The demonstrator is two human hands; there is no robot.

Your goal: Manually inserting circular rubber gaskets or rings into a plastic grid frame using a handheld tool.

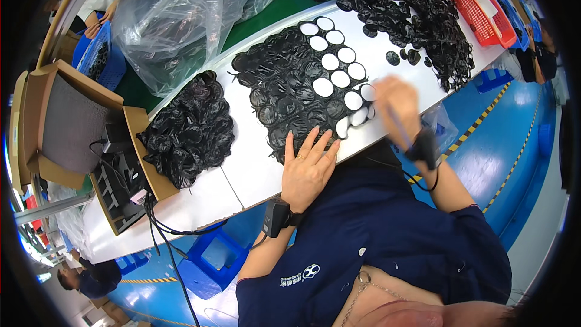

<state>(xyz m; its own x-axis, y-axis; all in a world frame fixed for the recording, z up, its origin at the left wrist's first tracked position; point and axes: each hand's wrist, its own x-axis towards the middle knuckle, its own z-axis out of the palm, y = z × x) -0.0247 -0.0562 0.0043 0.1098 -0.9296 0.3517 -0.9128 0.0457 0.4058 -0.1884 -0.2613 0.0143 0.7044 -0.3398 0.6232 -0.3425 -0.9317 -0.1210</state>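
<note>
In the head view, your left hand (310,172) lies palm down with its fingers spread, the fingertips on the near edge of a broad mat of crinkled black discs (290,75). That mat runs away from you across the white tabletop (251,186). Along its right side, smooth white discs (323,87) sit in staggered rows, the nearest of them just past your left fingertips.

Your right hand (396,103) is at the right border of those white discs, its fingertips overlapping the outermost in view. It is blurred, so you cannot tell whether it touches them or how its fingers are closed; a slim bluish streak along it is too smeared to identify.

To the left of the mat, apart from both hands, lies 1 pile of black discs (189,130). A looser black heap (417,21) spreads beyond your right hand, near a red plastic basket (505,35).
</note>
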